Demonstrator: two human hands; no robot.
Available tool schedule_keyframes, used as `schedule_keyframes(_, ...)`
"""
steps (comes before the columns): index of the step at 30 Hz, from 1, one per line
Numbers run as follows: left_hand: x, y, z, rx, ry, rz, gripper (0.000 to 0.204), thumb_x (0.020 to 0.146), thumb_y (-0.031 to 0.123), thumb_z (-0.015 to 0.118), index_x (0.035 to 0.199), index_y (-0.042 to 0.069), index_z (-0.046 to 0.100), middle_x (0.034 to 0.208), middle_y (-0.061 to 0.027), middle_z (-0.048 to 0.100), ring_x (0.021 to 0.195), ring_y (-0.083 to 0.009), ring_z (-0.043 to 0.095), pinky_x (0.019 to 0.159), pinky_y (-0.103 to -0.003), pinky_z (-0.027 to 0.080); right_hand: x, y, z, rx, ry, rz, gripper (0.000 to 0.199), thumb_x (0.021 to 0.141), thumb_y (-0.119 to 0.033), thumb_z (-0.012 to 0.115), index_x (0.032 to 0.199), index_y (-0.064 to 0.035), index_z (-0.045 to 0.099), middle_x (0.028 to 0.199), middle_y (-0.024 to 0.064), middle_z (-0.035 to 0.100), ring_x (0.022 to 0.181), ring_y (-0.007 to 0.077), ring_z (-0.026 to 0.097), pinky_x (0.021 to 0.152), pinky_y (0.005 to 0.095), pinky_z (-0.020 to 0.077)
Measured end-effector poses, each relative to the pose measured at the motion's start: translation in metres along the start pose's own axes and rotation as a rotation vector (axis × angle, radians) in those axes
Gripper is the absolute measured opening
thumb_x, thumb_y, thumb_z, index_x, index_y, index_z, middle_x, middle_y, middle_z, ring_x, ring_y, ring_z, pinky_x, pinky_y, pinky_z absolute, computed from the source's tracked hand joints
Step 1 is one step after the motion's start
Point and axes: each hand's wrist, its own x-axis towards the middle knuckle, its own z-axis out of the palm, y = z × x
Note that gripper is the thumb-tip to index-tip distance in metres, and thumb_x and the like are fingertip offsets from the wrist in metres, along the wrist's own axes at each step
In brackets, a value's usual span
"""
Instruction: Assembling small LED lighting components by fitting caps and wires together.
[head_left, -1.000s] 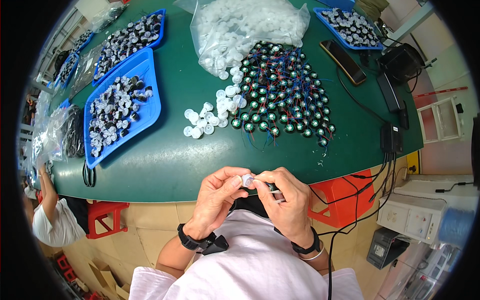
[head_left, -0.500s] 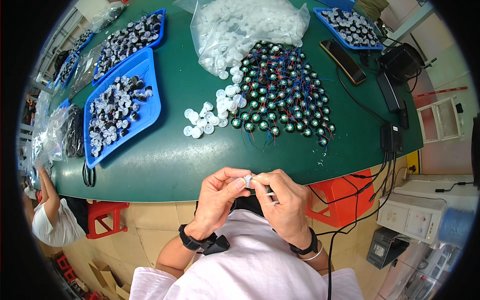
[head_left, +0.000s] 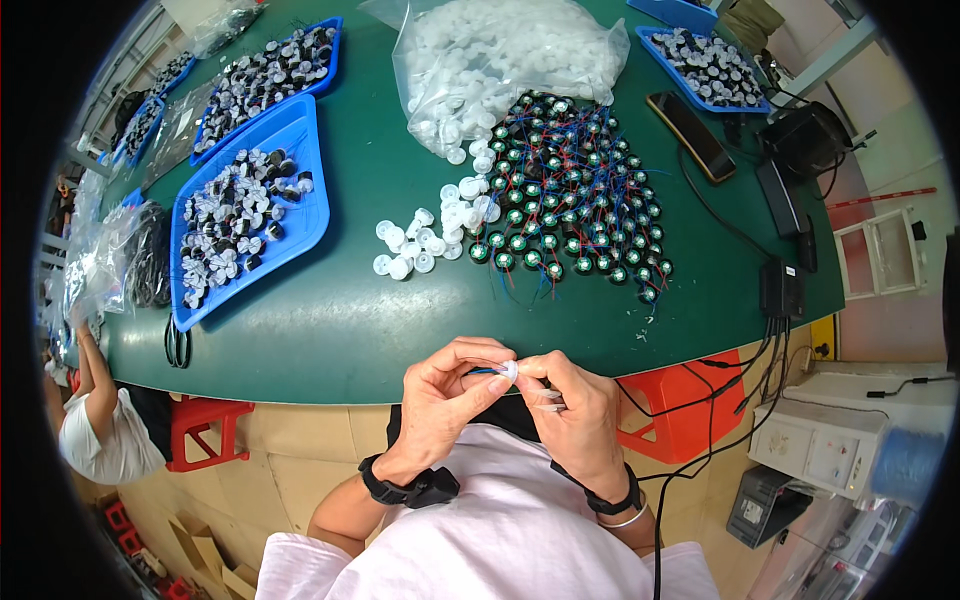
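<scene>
Close to the table's front edge, my left hand and my right hand meet fingertip to fingertip. Between them is a small white plastic cap, pinched from both sides. Thin blue wires run from it into my left fingers; what they join is mostly hidden. More white plastic pieces are tucked in the curled fingers of my right hand. Beyond my hands lie loose white caps and a cluster of round black parts with green-and-white centres and red and blue wires.
A clear bag of white caps lies behind the cluster. Blue trays of capped parts stand at left, another tray at far right. A phone and cables lie right. Someone in white sits at left; a red stool stands right.
The white cap and my fingertips have shifted slightly right and down, and the cap has turned. Blue wires now show by my left fingers. The view has shifted slightly.
</scene>
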Motion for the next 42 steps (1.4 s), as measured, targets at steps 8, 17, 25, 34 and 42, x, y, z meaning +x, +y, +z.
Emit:
schedule_keyframes(8,0.003,0.012,-0.004,0.028,-0.079,-0.048,0.032,0.082,-0.008,0.064,0.113,-0.005,0.058,0.104,-0.0114,0.059,0.096,-0.0157,0.060,0.086,-0.027,0.051,0.000,-0.002,-0.001,0.181,-0.036,0.143,0.019,0.076,-0.005,0.074,0.091,-0.0042,0.062,0.080,0.0046,0.064,0.054,0.0111,0.050,0.047,0.0239,0.0376)
schedule_keyframes(17,0.011,0.028,-0.008,-0.103,-0.237,-0.275,0.068,0.081,-0.004,0.067,0.137,0.001,0.030,0.093,-0.0100,0.062,0.088,-0.0143,0.061,0.081,-0.026,0.051,0.016,0.025,-0.020,0.564,-0.373,0.192,0.009,0.080,-0.009,0.072,0.084,-0.0043,0.067,0.079,-0.0018,0.056,0.058,0.0024,0.041,0.051,0.0215,0.0322)
schedule_keyframes(25,0.009,0.021,-0.009,-0.081,-0.214,-0.275,0.057,0.085,0.002,0.065,0.134,0.002,0.035,0.097,-0.0109,0.063,0.089,-0.0147,0.061,0.080,-0.026,0.051,0.000,0.028,-0.004,0.903,-0.132,0.478,0.010,0.086,-0.008,0.065,0.083,0.0003,0.060,0.078,0.0005,0.057,0.059,0.0014,0.045,0.050,0.0163,0.0321)
schedule_keyframes(34,0.001,0.004,-0.011,-0.157,-0.045,-0.258,0.025,0.090,0.009,0.060,0.112,0.000,0.053,0.107,-0.0139,0.064,0.093,-0.0205,0.066,0.072,-0.026,0.057,-0.004,0.022,-0.004,0.747,-0.014,0.365,0.018,0.090,-0.012,0.062,0.099,0.0026,0.057,0.083,0.0035,0.061,0.071,0.0046,0.055,0.060,0.0181,0.0446)
schedule_keyframes(42,-0.001,0.008,-0.007,-0.050,-0.086,-0.248,0.027,0.089,0.007,0.062,0.114,0.001,0.057,0.106,-0.0103,0.065,0.094,-0.0164,0.065,0.075,-0.025,0.053,0.004,0.021,-0.013,0.761,-0.200,0.401,0.019,0.089,-0.009,0.063,0.102,0.0045,0.062,0.097,0.0067,0.059,0.082,0.0106,0.061,0.071,0.0214,0.0519)
